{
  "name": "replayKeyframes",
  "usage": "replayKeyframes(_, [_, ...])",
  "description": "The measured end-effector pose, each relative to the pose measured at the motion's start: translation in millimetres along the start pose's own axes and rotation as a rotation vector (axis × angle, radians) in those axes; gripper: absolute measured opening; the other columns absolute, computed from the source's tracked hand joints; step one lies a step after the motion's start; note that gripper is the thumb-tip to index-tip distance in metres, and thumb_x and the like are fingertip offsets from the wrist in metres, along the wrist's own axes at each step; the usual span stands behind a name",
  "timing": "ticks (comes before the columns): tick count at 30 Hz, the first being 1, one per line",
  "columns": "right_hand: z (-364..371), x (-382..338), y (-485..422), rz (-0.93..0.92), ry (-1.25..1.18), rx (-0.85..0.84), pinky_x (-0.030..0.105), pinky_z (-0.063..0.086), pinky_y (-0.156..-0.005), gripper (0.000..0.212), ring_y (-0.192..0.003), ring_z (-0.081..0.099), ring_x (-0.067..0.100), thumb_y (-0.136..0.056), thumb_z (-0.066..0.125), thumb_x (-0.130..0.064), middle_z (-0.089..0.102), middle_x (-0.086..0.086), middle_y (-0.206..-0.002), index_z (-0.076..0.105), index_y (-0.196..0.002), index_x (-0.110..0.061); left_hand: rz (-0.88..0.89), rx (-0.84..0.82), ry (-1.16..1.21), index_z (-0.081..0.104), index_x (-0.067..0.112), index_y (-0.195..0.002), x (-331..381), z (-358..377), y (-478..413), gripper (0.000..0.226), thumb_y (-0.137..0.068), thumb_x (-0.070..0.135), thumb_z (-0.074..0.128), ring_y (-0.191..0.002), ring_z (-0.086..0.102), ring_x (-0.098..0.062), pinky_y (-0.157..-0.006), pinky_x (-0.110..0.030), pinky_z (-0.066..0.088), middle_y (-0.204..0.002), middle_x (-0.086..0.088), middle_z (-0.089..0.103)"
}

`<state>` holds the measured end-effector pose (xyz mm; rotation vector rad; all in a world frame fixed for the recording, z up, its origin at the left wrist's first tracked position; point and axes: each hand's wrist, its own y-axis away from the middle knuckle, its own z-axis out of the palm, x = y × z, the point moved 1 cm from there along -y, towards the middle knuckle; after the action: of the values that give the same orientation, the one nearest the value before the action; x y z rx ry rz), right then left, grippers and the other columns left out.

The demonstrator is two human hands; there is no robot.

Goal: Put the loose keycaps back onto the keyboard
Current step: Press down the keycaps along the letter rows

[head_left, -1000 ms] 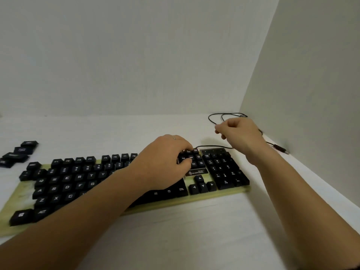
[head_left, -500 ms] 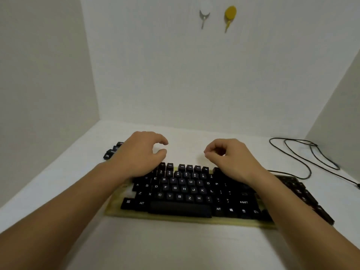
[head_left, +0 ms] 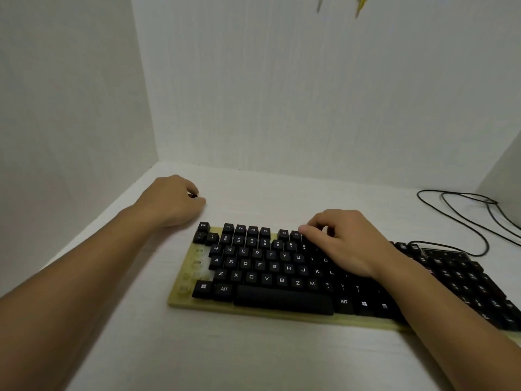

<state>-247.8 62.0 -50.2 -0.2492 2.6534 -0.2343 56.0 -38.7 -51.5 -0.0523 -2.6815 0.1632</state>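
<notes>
Left hand (head_left: 173, 203) pinches a small dark keycap (head_left: 193, 196). Right hand (head_left: 345, 242) curls over the yellow-based keyboard's (head_left: 267, 268) square black keys; grip indiscernible.

Left hand (head_left: 172, 203) curled on white table (head_left: 253, 359) past keyboard (head_left: 253, 310) corner, small dark bit (head_left: 193, 195) between thumb and finger. Right hand (head_left: 342, 244) bent over top keys. Open slots (head_left: 197, 262) down keyboard's left edge.

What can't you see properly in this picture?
Head view only.
Dark speck by the left hand: too small, curled fingers hide it.
Some top-row keys: the right hand covers them.
Black keyboard on yellowish plate: right end cut by the frame edge, legends blurred.
Yellow wall hanger: cut by the top edge.
</notes>
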Motion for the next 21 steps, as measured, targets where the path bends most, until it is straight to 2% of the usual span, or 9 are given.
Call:
replayKeyframes(1, [0, 2, -1, 0.004, 0.008, -0.002, 0.028, 0.045, -0.071, 0.037, -0.073, 0.056, 0.0, -0.093, 0.051, -0.056, 0.065, -0.017, -0.082, 0.073, -0.087, -0.027, 0.011, 0.013, -0.013, 0.07, 0.024, -0.113, 1, 1, 0, 0.03, -0.086, 0.031, 0.057, -0.105, 0.058, -0.019, -0.084, -0.028, 0.044, -0.114, 0.004, 0.069])
replayKeyframes(5, [-2, 14, -10, 0.044, 0.01, 0.027, 0.033, 0.051, -0.076, 0.039, -0.076, 0.06, 0.005, -0.092, 0.053, -0.055, 0.069, -0.013, -0.08, 0.074, -0.08, -0.024, 0.053, 0.042, -0.018, 0.073, 0.022, -0.103, 2, 5, 0, 0.027, -0.084, 0.016, 0.054, -0.091, 0.056, -0.018, -0.078, -0.026, 0.044, -0.107, 0.001, 0.071])
replayKeyframes(10, [-5, 25, -17, 0.076, 0.015, 0.03, 0.034, 0.052, -0.075, 0.041, -0.075, 0.063, 0.01, -0.091, 0.054, -0.055, 0.071, -0.007, -0.078, 0.074, -0.078, -0.022, 0.137, 0.128, -0.029, 0.07, 0.023, -0.113, 8, 8, 4, 0.032, -0.085, 0.018, 0.056, -0.108, 0.061, -0.022, -0.091, -0.032, 0.049, -0.115, 0.0, 0.069])
replayKeyframes(12, [-6, 28, -19, 0.072, 0.006, 0.03, 0.034, 0.052, -0.076, 0.039, -0.075, 0.062, 0.01, -0.092, 0.056, -0.052, 0.071, -0.006, -0.078, 0.074, -0.077, -0.022, 0.211, 0.172, 0.037, 0.071, 0.024, -0.109, 14, 2, 8, 0.026, -0.085, 0.022, 0.061, -0.101, 0.064, -0.015, -0.089, -0.03, 0.049, -0.107, 0.005, 0.071])
replayKeyframes(13, [-8, 29, -20, 0.07, 0.003, 0.032, 0.034, 0.052, -0.076, 0.038, -0.076, 0.063, 0.011, -0.093, 0.056, -0.051, 0.072, -0.005, -0.078, 0.075, -0.077, -0.021, 0.251, 0.17, 0.096, 0.073, 0.026, -0.103, 18, -3, 12, 0.019, -0.085, 0.026, 0.067, -0.091, 0.065, -0.006, -0.083, -0.026, 0.05, -0.096, 0.011, 0.071])
replayKeyframes(14, [-9, 30, -20, 0.07, -0.002, 0.033, 0.035, 0.052, -0.077, 0.037, -0.076, 0.063, 0.012, -0.093, 0.057, -0.05, 0.072, -0.005, -0.078, 0.075, -0.077, -0.021, 0.286, 0.147, 0.157, 0.074, 0.027, -0.095, 22, -8, 16, 0.014, -0.082, 0.029, 0.073, -0.076, 0.064, 0.001, -0.074, -0.02, 0.05, -0.085, 0.015, 0.07])
replayKeyframes(16, [-10, 34, -22, 0.077, -0.014, 0.036, 0.037, 0.053, -0.079, 0.038, -0.077, 0.064, 0.013, -0.092, 0.056, -0.051, 0.072, -0.004, -0.078, 0.075, -0.076, -0.022, 0.349, 0.062, 0.274, 0.076, 0.028, -0.084, 28, -18, 27, 0.013, -0.074, 0.031, 0.082, -0.058, 0.06, 0.003, -0.06, -0.014, 0.047, -0.07, 0.011, 0.068])
replayKeyframes(19, [-10, 38, -25, 0.088, 0.002, 0.024, 0.039, 0.053, -0.08, 0.04, -0.078, 0.065, 0.015, -0.09, 0.053, -0.055, 0.072, -0.002, -0.079, 0.074, -0.077, -0.024, 0.459, -0.073, 0.33, 0.078, 0.027, -0.084, 29, -22, 39, 0.021, -0.066, 0.022, 0.088, -0.071, 0.068, -0.004, -0.07, -0.022, 0.055, -0.078, 0.009, 0.073])
replayKeyframes(21, [-10, 38, -25, 0.085, 0.012, 0.026, 0.038, 0.053, -0.081, 0.039, -0.079, 0.065, 0.014, -0.089, 0.052, -0.056, 0.073, -0.003, -0.08, 0.074, -0.078, -0.026, 0.51, -0.13, 0.27, 0.079, 0.029, -0.086, 29, -18, 42, 0.023, -0.068, 0.017, 0.087, -0.077, 0.068, -0.006, -0.07, -0.016, 0.051, -0.084, 0.013, 0.072])
